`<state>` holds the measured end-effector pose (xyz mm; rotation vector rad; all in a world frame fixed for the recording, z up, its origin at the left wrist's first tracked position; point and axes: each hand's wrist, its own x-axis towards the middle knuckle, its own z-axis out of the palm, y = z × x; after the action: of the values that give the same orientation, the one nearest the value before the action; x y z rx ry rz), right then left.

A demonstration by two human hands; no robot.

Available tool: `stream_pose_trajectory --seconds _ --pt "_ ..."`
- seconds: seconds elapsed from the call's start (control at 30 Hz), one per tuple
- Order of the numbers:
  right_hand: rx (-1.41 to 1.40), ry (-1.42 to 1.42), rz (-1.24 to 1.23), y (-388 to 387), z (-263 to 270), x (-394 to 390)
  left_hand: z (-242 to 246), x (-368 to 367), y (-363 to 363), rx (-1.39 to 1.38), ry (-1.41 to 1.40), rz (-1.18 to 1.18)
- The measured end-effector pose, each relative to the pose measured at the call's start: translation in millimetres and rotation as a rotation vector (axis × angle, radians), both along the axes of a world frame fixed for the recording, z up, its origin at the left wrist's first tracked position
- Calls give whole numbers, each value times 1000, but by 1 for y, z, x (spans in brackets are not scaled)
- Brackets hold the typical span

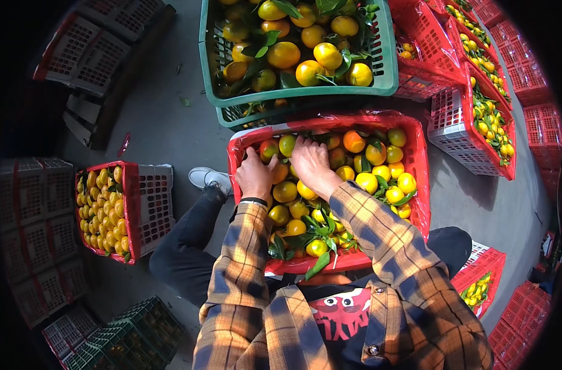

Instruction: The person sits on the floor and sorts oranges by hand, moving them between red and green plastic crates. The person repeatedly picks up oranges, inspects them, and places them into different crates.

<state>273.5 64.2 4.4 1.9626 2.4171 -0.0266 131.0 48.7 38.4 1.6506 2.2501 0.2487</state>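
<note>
A plastic crate with a red film liner (422, 185) stands before me, between my legs, holding many yellow, orange and greenish citrus fruits, some with green leaves. At its far left part, my left hand (254, 173) has its fingers curled down beside a reddish-orange fruit (269, 149); whether it grips that fruit I cannot tell. Close to its right, my right hand (311, 162) reaches into the fruits with its fingertips hidden, near a greenish fruit (287, 145). Leafy fruits such as a yellow one (317, 248) lie along the near side.
Beyond stands a green crate (304, 98) of leafy citrus, stacked on another green crate. A red-lined crate of neatly set fruits (133, 208) is at left. More red-lined crates (452, 115) stand at right. Green crates (137, 333) lie lower left, and white crates (35, 222) are stacked far left.
</note>
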Motion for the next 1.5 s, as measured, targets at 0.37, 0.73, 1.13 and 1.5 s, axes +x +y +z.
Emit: stream_pose_trajectory --seconds 0.37,0.73,1.13,1.5 --pt "-203 276 -152 2 -4 9 1 12 -7 49 -10 89" --pt "-265 551 35 9 55 29 25 -48 -11 85 -935 158" --pt "-3 370 388 -167 39 49 33 -45 -158 73 132 -852" --pt "37 318 577 -120 0 -13 27 -57 -153 128 237 -713"
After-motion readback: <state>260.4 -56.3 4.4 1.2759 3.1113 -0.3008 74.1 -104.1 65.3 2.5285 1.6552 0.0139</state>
